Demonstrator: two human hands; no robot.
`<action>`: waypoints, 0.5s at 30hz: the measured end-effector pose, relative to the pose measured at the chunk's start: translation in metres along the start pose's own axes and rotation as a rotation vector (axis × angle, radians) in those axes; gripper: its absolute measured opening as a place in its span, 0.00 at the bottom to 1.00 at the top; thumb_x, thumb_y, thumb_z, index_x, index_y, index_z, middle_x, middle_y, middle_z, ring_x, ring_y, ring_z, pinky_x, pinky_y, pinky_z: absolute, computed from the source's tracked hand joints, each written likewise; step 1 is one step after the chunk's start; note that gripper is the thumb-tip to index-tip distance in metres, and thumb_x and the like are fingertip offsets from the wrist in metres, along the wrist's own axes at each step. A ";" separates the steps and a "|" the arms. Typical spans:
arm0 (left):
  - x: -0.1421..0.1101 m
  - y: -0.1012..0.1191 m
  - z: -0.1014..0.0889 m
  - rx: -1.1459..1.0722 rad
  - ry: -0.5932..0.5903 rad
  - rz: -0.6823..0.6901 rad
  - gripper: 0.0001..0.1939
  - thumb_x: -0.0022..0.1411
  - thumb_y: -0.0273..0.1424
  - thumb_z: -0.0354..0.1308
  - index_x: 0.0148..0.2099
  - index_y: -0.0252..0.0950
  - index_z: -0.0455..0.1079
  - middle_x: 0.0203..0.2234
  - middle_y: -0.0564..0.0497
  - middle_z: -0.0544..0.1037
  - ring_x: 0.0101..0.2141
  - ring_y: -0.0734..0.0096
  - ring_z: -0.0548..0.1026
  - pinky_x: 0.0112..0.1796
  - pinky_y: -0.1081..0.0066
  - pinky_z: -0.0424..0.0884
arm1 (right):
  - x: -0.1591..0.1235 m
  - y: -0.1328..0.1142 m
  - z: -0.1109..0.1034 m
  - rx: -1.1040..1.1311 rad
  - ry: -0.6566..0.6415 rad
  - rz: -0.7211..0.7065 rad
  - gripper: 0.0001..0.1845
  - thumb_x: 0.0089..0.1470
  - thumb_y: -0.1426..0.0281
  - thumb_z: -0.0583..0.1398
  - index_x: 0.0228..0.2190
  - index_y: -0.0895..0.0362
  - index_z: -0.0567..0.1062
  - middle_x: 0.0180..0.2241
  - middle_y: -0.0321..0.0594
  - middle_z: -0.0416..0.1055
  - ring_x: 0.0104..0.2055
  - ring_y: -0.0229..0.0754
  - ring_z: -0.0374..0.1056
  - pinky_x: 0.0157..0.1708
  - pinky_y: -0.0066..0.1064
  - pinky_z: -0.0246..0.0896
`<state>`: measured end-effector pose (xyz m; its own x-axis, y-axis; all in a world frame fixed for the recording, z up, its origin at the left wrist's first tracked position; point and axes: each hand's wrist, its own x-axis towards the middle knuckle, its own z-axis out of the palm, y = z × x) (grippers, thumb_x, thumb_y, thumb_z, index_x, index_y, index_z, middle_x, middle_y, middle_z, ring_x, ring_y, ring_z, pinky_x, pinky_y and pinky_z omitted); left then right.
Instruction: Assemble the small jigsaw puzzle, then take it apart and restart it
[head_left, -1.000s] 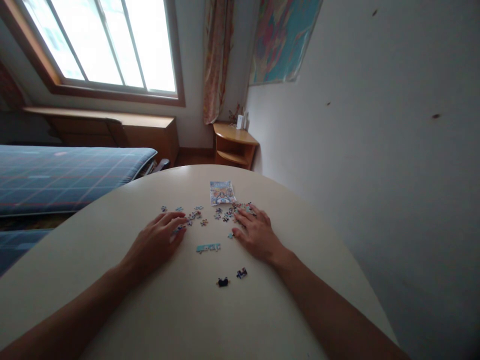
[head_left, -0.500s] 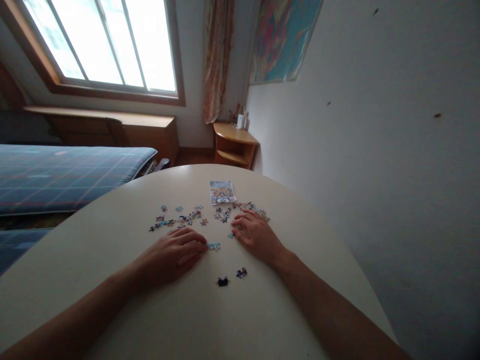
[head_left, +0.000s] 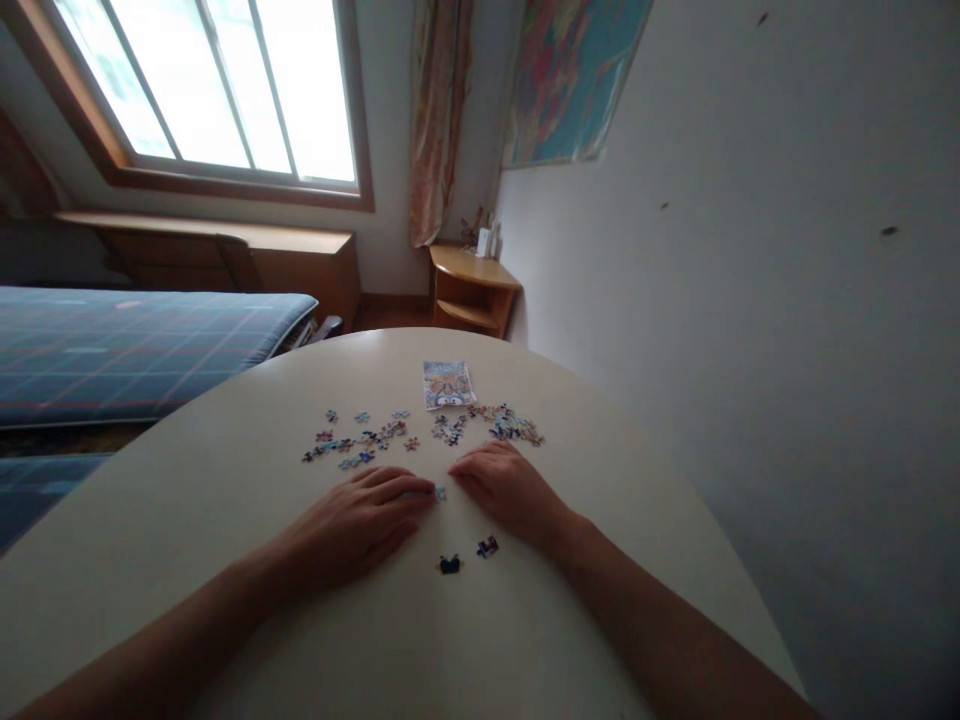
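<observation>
My left hand (head_left: 360,520) lies low on the table with its fingers over a short strip of joined puzzle pieces (head_left: 440,493), holding it against the tabletop. Only the strip's turquoise right end and a little of its upper edge show. Just right of it, my right hand (head_left: 510,490) has thumb and fingers pinched together around a small turquoise puzzle piece, which they hide. Below, between the hands, are a dark puzzle piece (head_left: 449,565) and another dark, multicoloured puzzle piece (head_left: 487,547). Loose puzzle pieces lie beyond the left hand (head_left: 367,438) and beyond the right hand (head_left: 510,422).
A printed picture packet (head_left: 448,385) lies behind the loose pieces on the round white table (head_left: 360,640). A plaid mattress (head_left: 150,350) is at the left. The white wall (head_left: 750,350) runs along the right, and a small wooden corner shelf (head_left: 474,265) stands past the table.
My left hand has come right, off the loose pieces and onto the joined strip. My right hand has drawn back from its pile and its fingers have closed over the small turquoise piece.
</observation>
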<state>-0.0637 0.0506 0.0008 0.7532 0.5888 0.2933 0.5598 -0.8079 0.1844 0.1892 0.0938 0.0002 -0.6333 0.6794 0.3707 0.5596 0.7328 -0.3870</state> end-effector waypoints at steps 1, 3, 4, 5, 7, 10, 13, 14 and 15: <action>0.000 0.001 0.000 0.001 -0.006 0.005 0.17 0.71 0.28 0.49 0.59 0.41 0.66 0.55 0.47 0.74 0.53 0.61 0.71 0.53 0.58 0.69 | 0.000 0.000 0.000 0.017 -0.007 0.004 0.08 0.61 0.73 0.59 0.41 0.54 0.77 0.40 0.38 0.80 0.44 0.40 0.75 0.56 0.38 0.58; 0.000 0.001 -0.001 0.007 -0.009 -0.002 0.17 0.71 0.28 0.49 0.59 0.41 0.66 0.55 0.48 0.74 0.53 0.61 0.71 0.53 0.58 0.69 | -0.001 -0.001 0.001 0.057 -0.023 0.010 0.09 0.60 0.74 0.60 0.42 0.54 0.76 0.40 0.37 0.80 0.44 0.39 0.75 0.59 0.38 0.56; 0.000 0.001 -0.001 0.013 -0.006 -0.008 0.16 0.71 0.28 0.49 0.59 0.41 0.66 0.54 0.48 0.74 0.53 0.61 0.71 0.53 0.58 0.69 | -0.001 -0.001 0.001 0.065 -0.020 0.015 0.10 0.59 0.74 0.60 0.44 0.54 0.75 0.41 0.37 0.80 0.44 0.39 0.74 0.60 0.38 0.55; 0.000 0.001 -0.001 0.021 -0.004 -0.011 0.16 0.71 0.28 0.49 0.58 0.41 0.67 0.54 0.47 0.74 0.52 0.61 0.71 0.53 0.58 0.69 | -0.001 -0.002 0.001 0.057 -0.008 0.026 0.13 0.58 0.74 0.62 0.45 0.54 0.75 0.43 0.38 0.79 0.47 0.40 0.73 0.61 0.39 0.54; 0.000 0.001 0.000 0.038 -0.001 -0.016 0.16 0.71 0.28 0.48 0.58 0.41 0.67 0.53 0.47 0.74 0.52 0.61 0.71 0.53 0.58 0.69 | -0.001 -0.003 0.000 -0.002 0.039 0.068 0.17 0.54 0.72 0.65 0.47 0.55 0.75 0.46 0.41 0.77 0.51 0.43 0.70 0.60 0.41 0.55; -0.001 0.000 0.001 0.051 0.002 -0.021 0.16 0.71 0.28 0.48 0.58 0.41 0.67 0.53 0.46 0.74 0.51 0.60 0.71 0.52 0.58 0.70 | -0.001 -0.003 -0.001 -0.086 0.076 0.127 0.13 0.53 0.66 0.67 0.42 0.55 0.78 0.44 0.43 0.76 0.51 0.47 0.68 0.57 0.43 0.57; -0.001 0.000 0.001 0.056 0.007 -0.037 0.16 0.72 0.29 0.47 0.57 0.41 0.67 0.53 0.46 0.74 0.51 0.60 0.71 0.51 0.58 0.70 | -0.001 -0.001 -0.003 -0.084 0.051 0.077 0.06 0.57 0.67 0.64 0.37 0.53 0.80 0.41 0.41 0.77 0.49 0.45 0.69 0.55 0.42 0.57; -0.001 0.000 0.001 0.059 0.008 -0.045 0.15 0.72 0.29 0.47 0.57 0.41 0.67 0.53 0.46 0.74 0.51 0.60 0.72 0.51 0.58 0.70 | -0.001 0.001 -0.004 -0.077 0.040 0.048 0.06 0.58 0.68 0.63 0.37 0.52 0.81 0.41 0.40 0.77 0.49 0.44 0.69 0.55 0.41 0.57; -0.002 -0.001 0.001 0.061 0.011 -0.054 0.15 0.71 0.29 0.47 0.57 0.41 0.67 0.53 0.46 0.74 0.51 0.60 0.72 0.51 0.58 0.70 | -0.002 0.003 -0.005 -0.070 0.033 0.022 0.06 0.58 0.69 0.63 0.37 0.51 0.81 0.41 0.39 0.77 0.48 0.44 0.69 0.55 0.41 0.57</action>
<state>-0.0650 0.0501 -0.0003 0.7176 0.6310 0.2947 0.6198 -0.7716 0.1429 0.1949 0.0952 0.0026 -0.6031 0.6954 0.3907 0.6100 0.7177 -0.3357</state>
